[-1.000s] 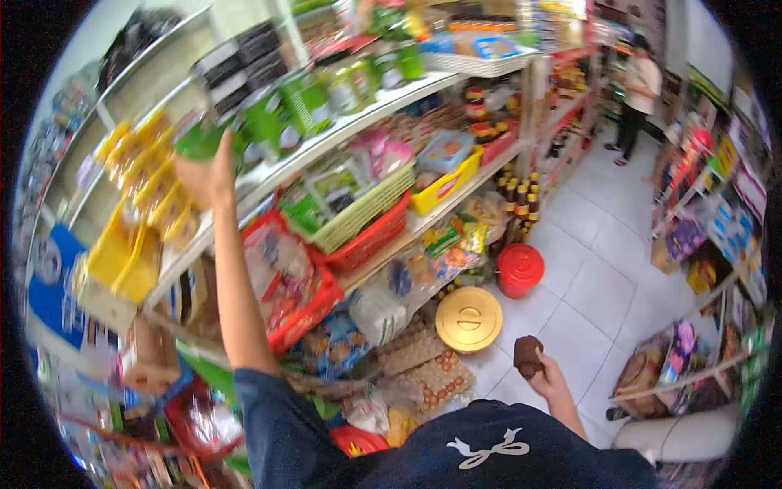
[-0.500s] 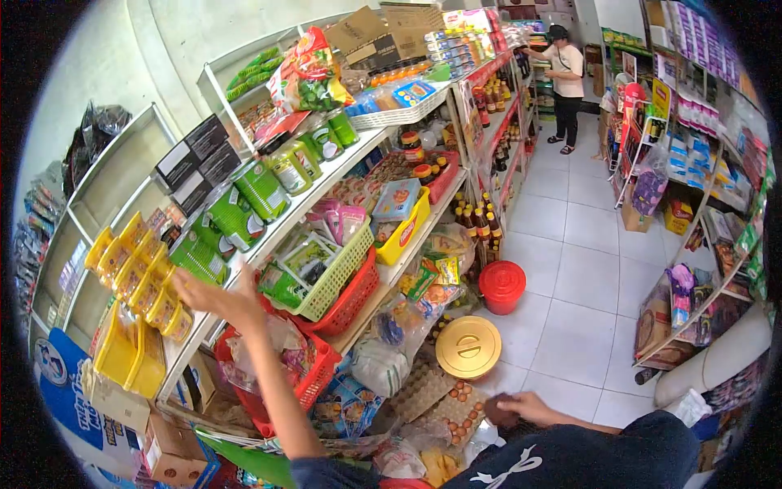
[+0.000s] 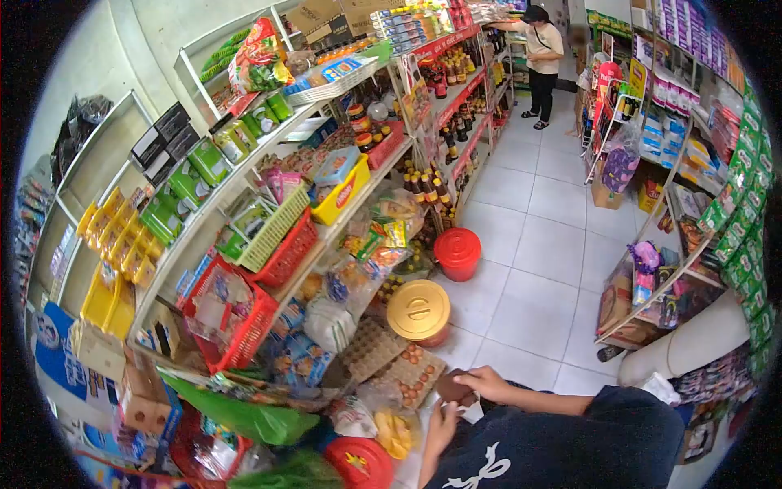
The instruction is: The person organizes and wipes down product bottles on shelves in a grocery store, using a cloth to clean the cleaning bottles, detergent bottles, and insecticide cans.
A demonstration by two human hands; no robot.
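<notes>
Close in front of my body, my right hand (image 3: 489, 385) grips a dark brown, soft-looking piece (image 3: 454, 391), which may be a cloth. My left hand (image 3: 441, 425) is just below it, fingers closed at the piece's lower edge; whether it holds the piece or something small and white there I cannot make out. Beyond the hands, brown eggs (image 3: 413, 356) sit in a cardboard egg tray (image 3: 391, 381) on the floor. A clear bag with yellow contents (image 3: 393, 433) lies left of my left hand.
Shelves on the left carry green cans (image 3: 189, 184), yellow tubs (image 3: 122, 232) and a red basket (image 3: 265, 332). A gold-lidded bucket (image 3: 419, 311) and a red bucket (image 3: 458, 253) stand by the tiled aisle (image 3: 529, 281). A person (image 3: 543, 61) stands at the far shelves.
My left hand has come down from the shelf with the green cans to beside my right hand. The brown piece is now held between or near both hands. The view has shifted rightward and down.
</notes>
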